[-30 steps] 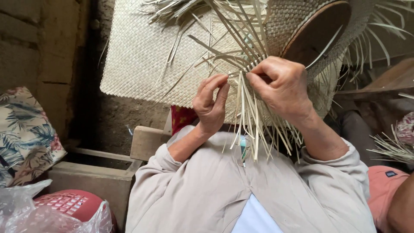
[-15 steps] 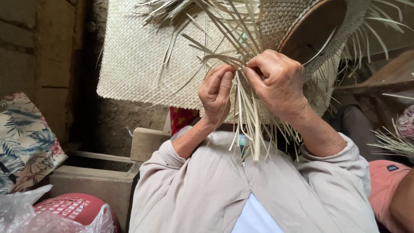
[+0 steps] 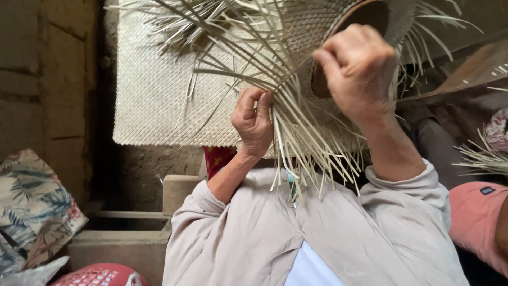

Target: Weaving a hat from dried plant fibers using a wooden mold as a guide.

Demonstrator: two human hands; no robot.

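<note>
I see left hand at frame centre, fingers pinched on pale straw strips fanning down from half-woven hat, top centre. Right hand, upper right, closed on hat's woven edge. Hands near, not touching. Flat woven mat behind, upper left. Floral cushion lower left; red basket bottom left.

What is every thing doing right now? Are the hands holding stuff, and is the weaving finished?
left hand: closed, pinching straw strips
right hand: curled, gripping strips at the hat's edge
woven hat: unfinished, loose strips sticking out
straw strips: loose, hanging down
woven mat: woven, lying flat
floral cushion: lying at the left edge
</note>
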